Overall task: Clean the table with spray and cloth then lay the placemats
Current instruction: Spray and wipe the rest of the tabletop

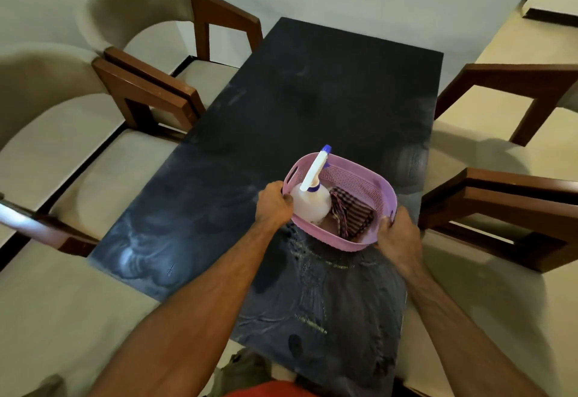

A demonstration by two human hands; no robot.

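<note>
A white spray bottle (pixel 311 201) with a blue tip lies tilted inside a pink basket (pixel 367 182), and a checked cloth (pixel 352 213) sits bunched up right beside it in the same basket. The left hand (pixel 274 204) grips the basket's left rim and the right hand (pixel 398 234) grips its right rim, fingers curled over the edge. The basket is over the near right part of the dark table (pixel 281 109), which has smudges on it, with chairs (pixel 78 134) on both sides.

Perforated pink plastic basket (pixel 362 184); translucent plastic spray bottle (pixel 311 204); checked woven cloth (pixel 352 213); dark smeared semi-gloss desk (pixel 328 99); wood-armed chairs (pixel 150 96).
</note>
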